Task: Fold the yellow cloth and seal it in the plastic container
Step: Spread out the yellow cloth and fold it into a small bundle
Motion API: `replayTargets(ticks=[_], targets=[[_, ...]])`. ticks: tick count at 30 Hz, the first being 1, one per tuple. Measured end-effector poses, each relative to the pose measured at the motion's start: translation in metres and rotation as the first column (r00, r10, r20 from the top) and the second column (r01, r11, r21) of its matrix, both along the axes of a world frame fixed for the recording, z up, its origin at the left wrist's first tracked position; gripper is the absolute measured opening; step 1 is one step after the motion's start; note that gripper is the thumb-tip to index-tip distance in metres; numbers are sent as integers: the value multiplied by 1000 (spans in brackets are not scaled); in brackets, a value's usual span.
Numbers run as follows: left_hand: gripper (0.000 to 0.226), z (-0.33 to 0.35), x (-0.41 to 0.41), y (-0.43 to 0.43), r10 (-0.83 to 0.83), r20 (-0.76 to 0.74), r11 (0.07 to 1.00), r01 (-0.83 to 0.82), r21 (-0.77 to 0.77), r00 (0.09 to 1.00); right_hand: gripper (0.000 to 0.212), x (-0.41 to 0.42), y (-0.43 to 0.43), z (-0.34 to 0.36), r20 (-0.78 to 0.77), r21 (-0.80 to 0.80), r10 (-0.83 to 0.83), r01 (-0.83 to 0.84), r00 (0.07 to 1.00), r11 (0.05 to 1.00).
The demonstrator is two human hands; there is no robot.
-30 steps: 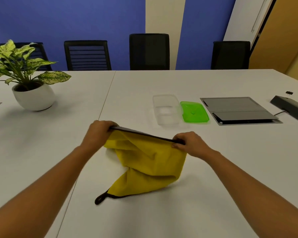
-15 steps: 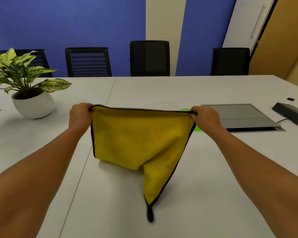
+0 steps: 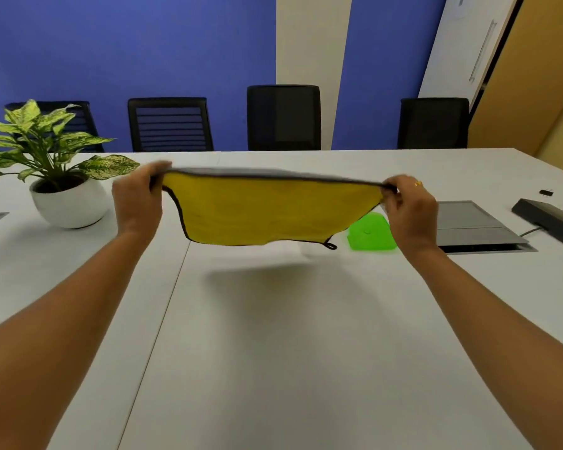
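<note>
The yellow cloth [image 3: 267, 212], edged in black with a small loop at one corner, is stretched out in the air above the white table [image 3: 273, 336]. My left hand [image 3: 139, 199] pinches its left top corner and my right hand [image 3: 410, 212] pinches its right top corner. The free edge billows up and away from me. Behind the cloth, only a sliver of the clear plastic container [image 3: 307, 251] shows under the lower edge. The green lid [image 3: 369, 233] lies on the table beside it, partly covered by the cloth and my right hand.
A potted plant in a white pot [image 3: 67, 206] stands at the left. A grey cable hatch [image 3: 475, 227] is set into the table at the right, with a dark box [image 3: 548, 219] beyond it. Several black chairs [image 3: 283, 118] line the far edge.
Both hands rose and spread wider, pulling the top edge taut. The hanging cloth swung up and forward off the table, and its loop corner lifted from near me to the far right.
</note>
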State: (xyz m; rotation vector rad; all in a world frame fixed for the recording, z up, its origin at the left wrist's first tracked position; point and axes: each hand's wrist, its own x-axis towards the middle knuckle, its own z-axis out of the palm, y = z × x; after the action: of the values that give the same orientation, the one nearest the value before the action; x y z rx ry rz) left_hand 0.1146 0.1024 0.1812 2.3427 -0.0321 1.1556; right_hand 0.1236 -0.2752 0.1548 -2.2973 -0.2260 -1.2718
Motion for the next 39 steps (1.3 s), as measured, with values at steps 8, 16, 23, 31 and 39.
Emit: replayTargets(ticks=[8, 16, 23, 31, 39], targets=[[30, -143, -94, 11, -103, -569, 975, 196, 104, 816, 13, -85, -35, -136, -505, -61, 77, -124, 860, 990], [28, -201, -149, 7, -102, -895, 935, 348, 62, 434, 17, -130, -42, -188, -890, 114, 162, -136, 425, 984], [27, -209, -154, 14, -132, -963, 922, 386, -33, 235, 19, -132, -56, -192, -972, 108, 151, -233, 178, 966], [24, -198, -143, 23, -317, -934, 938, 198, -283, 167, 12, -126, -53, -183, -937, 329, 342, -147, 76, 933], [16, -191, -143, 40, -412, -890, 905, 27, -425, -198, 20, -113, -48, -168, -931, 297, 253, -140, -265, 945]])
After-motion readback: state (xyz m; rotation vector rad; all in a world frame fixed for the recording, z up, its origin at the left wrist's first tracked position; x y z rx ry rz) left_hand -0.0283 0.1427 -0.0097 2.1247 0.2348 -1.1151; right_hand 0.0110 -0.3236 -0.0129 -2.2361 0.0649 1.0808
